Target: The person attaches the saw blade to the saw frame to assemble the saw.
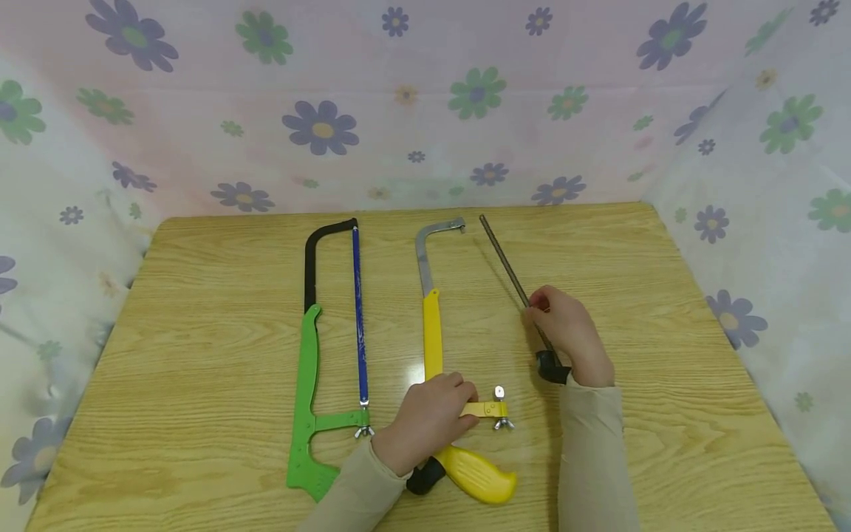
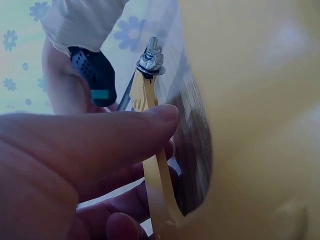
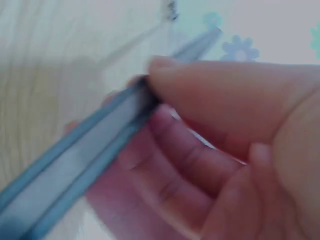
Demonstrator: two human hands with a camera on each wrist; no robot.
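My left hand (image 1: 432, 414) grips a yellow hacksaw frame (image 1: 433, 332) by the rear crossbar, above its yellow handle (image 1: 482, 476). In the left wrist view the thumb lies across the yellow crossbar (image 2: 159, 182), below the metal blade fitting (image 2: 151, 62). The frame's grey front arm (image 1: 423, 258) bends right, and nothing spans from its tip to the wing nut (image 1: 503, 424). To the right, my right hand (image 1: 568, 325) pinches a dark, thin hacksaw blade (image 1: 501, 255) between thumb and fingers. The blade slants up and left, its far end near the front arm's tip.
Left of the yellow frame lies a green hacksaw (image 1: 307, 369) with a blue blade (image 1: 360, 318) fitted along it. Both saws are on a wood-grain table (image 1: 199, 355), with flowered cloth (image 1: 412, 66) hanging behind and at the sides.
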